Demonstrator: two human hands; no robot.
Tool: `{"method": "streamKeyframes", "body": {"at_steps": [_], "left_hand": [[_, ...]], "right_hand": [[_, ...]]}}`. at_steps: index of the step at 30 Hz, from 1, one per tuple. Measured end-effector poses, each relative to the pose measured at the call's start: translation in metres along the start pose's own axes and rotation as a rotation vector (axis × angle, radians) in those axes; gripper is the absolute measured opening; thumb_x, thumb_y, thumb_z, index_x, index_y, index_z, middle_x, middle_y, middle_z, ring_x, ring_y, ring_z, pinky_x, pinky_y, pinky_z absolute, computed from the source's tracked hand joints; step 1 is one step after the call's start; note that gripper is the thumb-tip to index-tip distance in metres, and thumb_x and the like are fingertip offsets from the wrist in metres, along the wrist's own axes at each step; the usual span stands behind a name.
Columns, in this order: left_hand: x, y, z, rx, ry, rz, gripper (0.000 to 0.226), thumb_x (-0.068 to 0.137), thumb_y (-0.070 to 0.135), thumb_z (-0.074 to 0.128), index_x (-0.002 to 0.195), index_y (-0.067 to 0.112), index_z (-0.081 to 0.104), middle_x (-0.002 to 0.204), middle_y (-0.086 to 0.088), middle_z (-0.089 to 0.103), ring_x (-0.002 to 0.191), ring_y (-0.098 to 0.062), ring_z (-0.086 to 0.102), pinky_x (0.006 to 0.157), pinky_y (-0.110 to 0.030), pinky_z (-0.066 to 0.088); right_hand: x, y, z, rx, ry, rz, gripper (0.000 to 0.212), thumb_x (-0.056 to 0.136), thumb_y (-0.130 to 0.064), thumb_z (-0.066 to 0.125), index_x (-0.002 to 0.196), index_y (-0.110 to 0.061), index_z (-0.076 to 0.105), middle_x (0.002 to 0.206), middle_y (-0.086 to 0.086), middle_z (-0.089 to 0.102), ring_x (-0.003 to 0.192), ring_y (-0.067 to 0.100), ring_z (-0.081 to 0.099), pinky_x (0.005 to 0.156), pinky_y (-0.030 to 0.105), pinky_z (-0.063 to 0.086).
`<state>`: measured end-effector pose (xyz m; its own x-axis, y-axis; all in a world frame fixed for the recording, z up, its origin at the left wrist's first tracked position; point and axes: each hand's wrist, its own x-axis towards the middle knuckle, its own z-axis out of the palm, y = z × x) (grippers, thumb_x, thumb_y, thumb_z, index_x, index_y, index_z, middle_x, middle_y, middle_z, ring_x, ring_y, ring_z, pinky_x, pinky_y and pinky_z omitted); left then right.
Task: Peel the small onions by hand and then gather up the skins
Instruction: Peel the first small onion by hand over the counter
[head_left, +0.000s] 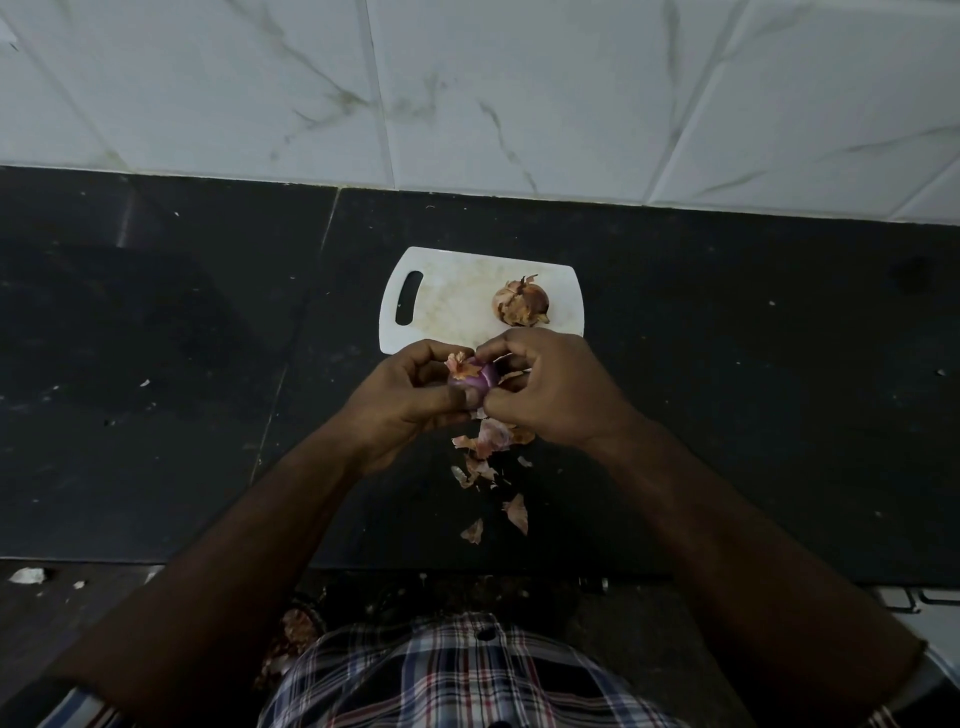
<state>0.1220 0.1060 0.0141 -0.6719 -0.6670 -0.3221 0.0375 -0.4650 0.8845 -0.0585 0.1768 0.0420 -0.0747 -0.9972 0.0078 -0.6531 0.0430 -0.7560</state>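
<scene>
A small purple onion (478, 378) sits between both hands just in front of the white cutting board (447, 296). My left hand (410, 400) grips the onion, fingers curled round it. My right hand (550, 389) pinches a strip of dry skin at the onion's right side. A flap of brown skin sticks up from the onion's top. A second onion (521, 301), still in its brown skin, lies on the board's right half. Several loose skins (488, 457) lie on the black counter below my hands.
The black stone counter (727, 389) runs left and right, with a white marble-tiled wall (519, 104) behind it. More skins lie on the floor (296, 629) past the counter's near edge. Small white flecks dot the counter.
</scene>
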Motion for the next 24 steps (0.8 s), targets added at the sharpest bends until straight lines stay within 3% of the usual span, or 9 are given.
{"method": "streamKeyframes", "body": {"at_steps": [6,10,16,21,24], "left_hand": [[0.000,-0.002,0.001,0.023,-0.023,0.008,0.039,0.072,0.004,0.074,0.110,0.007,0.063,0.108,-0.014,0.070,0.092,-0.023,0.072,0.074,-0.029,0.059],[0.001,-0.002,0.002,0.022,0.014,-0.008,0.044,0.073,0.008,0.074,0.115,0.008,0.063,0.113,-0.015,0.068,0.095,-0.023,0.071,0.075,-0.029,0.059],[0.000,-0.002,0.005,0.031,0.048,-0.020,0.049,0.068,0.006,0.075,0.115,0.010,0.063,0.118,-0.015,0.067,0.096,-0.024,0.072,0.078,-0.032,0.060],[0.003,-0.004,0.008,0.018,0.052,-0.006,0.045,0.080,-0.014,0.066,0.119,0.008,0.061,0.116,-0.014,0.068,0.091,-0.024,0.072,0.075,-0.031,0.060],[0.004,-0.003,0.005,-0.025,0.036,-0.021,0.045,0.086,-0.016,0.060,0.124,0.009,0.061,0.122,-0.015,0.064,0.095,-0.026,0.071,0.081,-0.035,0.062]], "right_hand": [[0.001,0.003,0.004,-0.060,0.138,-0.024,0.022,0.083,-0.011,0.070,0.105,-0.014,0.074,0.099,-0.003,0.073,0.088,0.007,0.066,0.079,0.027,0.057],[-0.002,0.007,0.001,0.051,0.086,0.058,0.025,0.088,-0.014,0.065,0.111,-0.020,0.074,0.104,-0.008,0.074,0.090,0.001,0.068,0.080,0.023,0.057],[-0.004,0.010,0.003,0.187,0.132,0.150,0.020,0.084,-0.015,0.073,0.102,-0.023,0.077,0.096,-0.012,0.075,0.085,0.000,0.070,0.080,0.032,0.060],[-0.003,0.013,0.015,0.097,0.254,0.204,0.019,0.079,-0.012,0.074,0.097,-0.020,0.074,0.088,-0.010,0.071,0.081,0.004,0.067,0.075,0.031,0.060],[-0.004,0.019,0.013,0.297,0.236,0.273,0.019,0.082,-0.007,0.070,0.096,-0.021,0.073,0.089,-0.005,0.072,0.084,0.013,0.071,0.076,0.040,0.062]]}}
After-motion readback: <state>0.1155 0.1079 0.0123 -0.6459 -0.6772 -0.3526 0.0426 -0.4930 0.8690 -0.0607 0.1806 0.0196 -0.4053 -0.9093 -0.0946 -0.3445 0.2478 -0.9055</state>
